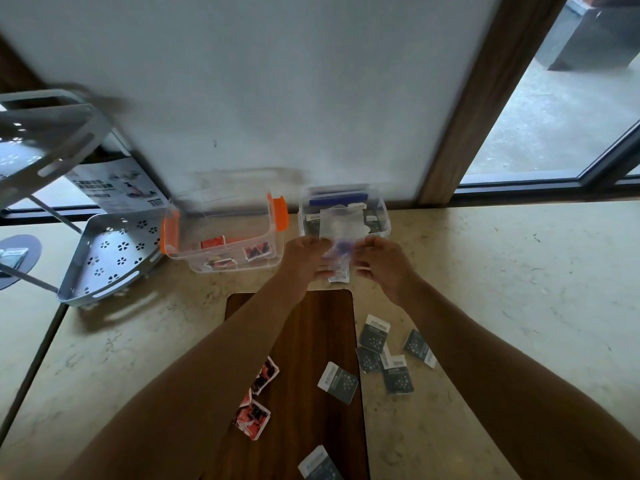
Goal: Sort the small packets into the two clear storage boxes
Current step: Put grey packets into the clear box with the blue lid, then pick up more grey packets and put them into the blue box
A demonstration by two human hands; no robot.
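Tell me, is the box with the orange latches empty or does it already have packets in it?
Not empty. The orange-latched box is lidless, and a few red packets lie on its floor.

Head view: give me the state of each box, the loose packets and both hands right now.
Orange-latched box: open, red packets inside.
Blue-latched box: open, dark packets inside.
Red packets: loose on the table, unsorted.
Dark packets: loose on the table, unsorted.
Left hand: gripping a blurred clear packet together with the right.
Right hand: gripping the same packet.
Grey rack: tilted against the orange-latched box.
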